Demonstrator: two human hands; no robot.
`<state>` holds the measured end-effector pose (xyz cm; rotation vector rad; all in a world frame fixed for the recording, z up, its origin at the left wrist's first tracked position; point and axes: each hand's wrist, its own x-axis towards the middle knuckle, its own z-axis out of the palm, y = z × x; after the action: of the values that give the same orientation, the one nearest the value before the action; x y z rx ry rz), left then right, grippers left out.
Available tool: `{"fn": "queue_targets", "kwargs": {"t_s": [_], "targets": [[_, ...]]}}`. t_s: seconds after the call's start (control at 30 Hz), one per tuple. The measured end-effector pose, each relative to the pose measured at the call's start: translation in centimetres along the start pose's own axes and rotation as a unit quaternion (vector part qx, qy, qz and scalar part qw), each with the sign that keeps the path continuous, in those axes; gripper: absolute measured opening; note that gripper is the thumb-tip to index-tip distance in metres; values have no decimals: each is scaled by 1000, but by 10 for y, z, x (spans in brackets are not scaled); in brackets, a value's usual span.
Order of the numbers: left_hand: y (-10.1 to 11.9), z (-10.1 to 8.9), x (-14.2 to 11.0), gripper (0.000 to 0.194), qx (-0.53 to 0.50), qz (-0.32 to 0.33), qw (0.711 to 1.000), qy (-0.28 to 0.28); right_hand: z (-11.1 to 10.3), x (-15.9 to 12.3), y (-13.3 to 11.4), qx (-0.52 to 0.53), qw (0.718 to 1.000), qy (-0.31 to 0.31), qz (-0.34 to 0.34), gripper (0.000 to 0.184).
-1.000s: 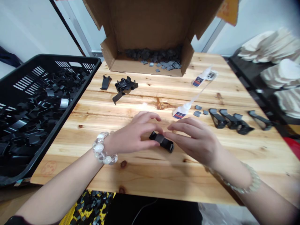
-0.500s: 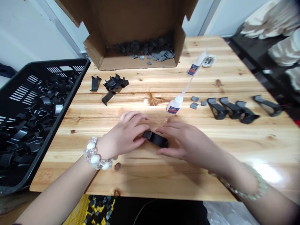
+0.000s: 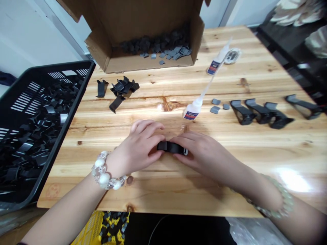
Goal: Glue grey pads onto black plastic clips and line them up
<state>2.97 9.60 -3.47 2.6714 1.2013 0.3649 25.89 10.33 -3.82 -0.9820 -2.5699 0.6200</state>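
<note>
Left hand [image 3: 138, 144] and right hand [image 3: 201, 153] closed on opposite ends of a black clip [image 3: 171, 147], long axis running crosswise

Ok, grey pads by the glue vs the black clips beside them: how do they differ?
The grey pads are small flat squares; the black clips are much larger, bent pieces. The pads are grey, the clips black. The pads lie in a loose cluster of three, the clips in a row. Both lie on the wooden table.

Right hand [image 3: 201, 153] going up-table meets the glue bottle [image 3: 191, 111] and gray tabs [image 3: 215, 109], black clips [image 3: 242, 112] beyond. Left hand [image 3: 136, 146] has a lane between crate [image 3: 68, 126] and clip pile [image 3: 122, 87].
</note>
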Motion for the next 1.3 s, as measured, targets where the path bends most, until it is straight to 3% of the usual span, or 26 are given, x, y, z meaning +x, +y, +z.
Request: {"fn": "queue_targets", "kwargs": {"t_s": [0.63,1.13,1.3], "targets": [[3,1,0,22,17,-8,1000,-6,-2,2,-1,3,1000,-13,6,26],[4,1,2,20,-55,-93,994,-34,-3,2,-2,2,1000,-25,1,29],[4,2,3,19,-65,-93,993,-38,0,1,0,-56,997,-46,-39,36]]}}
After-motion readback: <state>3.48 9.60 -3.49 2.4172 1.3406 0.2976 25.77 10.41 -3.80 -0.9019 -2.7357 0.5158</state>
